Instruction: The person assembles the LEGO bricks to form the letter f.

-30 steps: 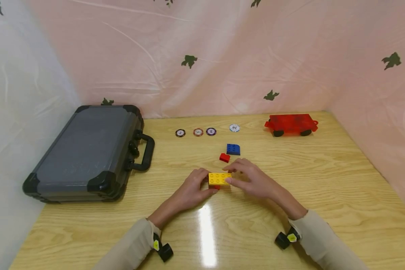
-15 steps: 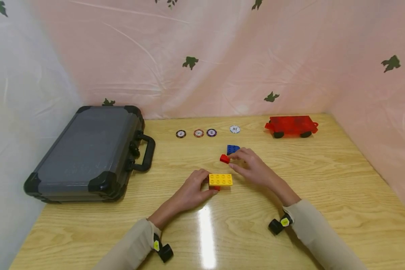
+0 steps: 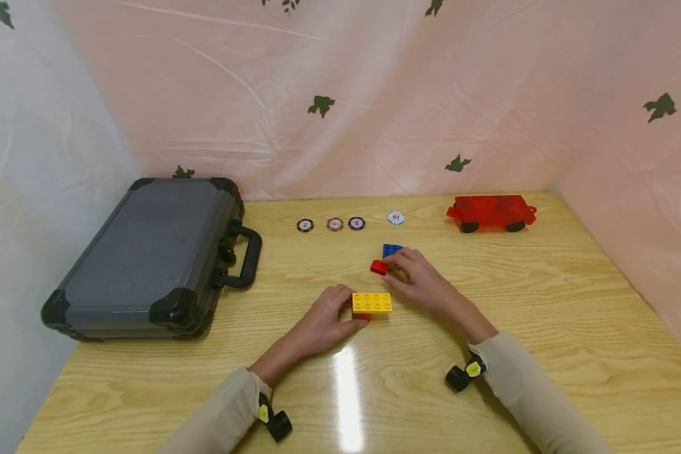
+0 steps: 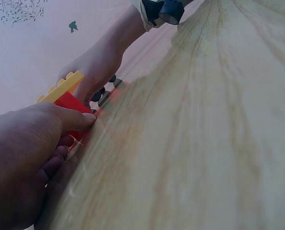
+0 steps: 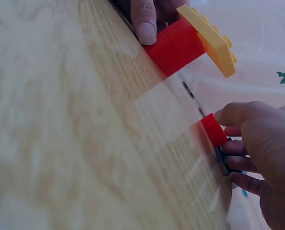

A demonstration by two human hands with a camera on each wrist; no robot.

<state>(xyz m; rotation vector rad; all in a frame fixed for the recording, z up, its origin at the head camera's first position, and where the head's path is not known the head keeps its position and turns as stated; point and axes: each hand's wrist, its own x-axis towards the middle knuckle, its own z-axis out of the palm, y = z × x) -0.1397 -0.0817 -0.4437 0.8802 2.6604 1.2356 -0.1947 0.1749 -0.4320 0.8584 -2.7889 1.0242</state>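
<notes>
My left hand (image 3: 320, 325) grips a stack of red toy building bricks (image 5: 173, 48) standing on the table, thumb on the near side. A yellow eight-stud plate (image 3: 371, 302) caps the stack and juts out to the right beyond it. Farther back, my right hand (image 3: 422, 284) pinches a small red brick (image 3: 379, 267) between thumb and index finger, low at the tabletop. Just behind that small brick lies a blue brick (image 3: 391, 250), partly covered by the right hand's fingers.
A grey hard case (image 3: 142, 252) with a black handle (image 3: 248, 258) lies at the left. Several poker chips (image 3: 357, 223) form a row at the back. A red wheeled toy wagon (image 3: 490, 211) stands back right. Pink patterned sheets (image 3: 232, 101) wall the table (image 3: 545, 302).
My right hand has let go of the yellow plate's right end and moved up and back to the small red brick, which it now pinches. The left hand has stayed put.
</notes>
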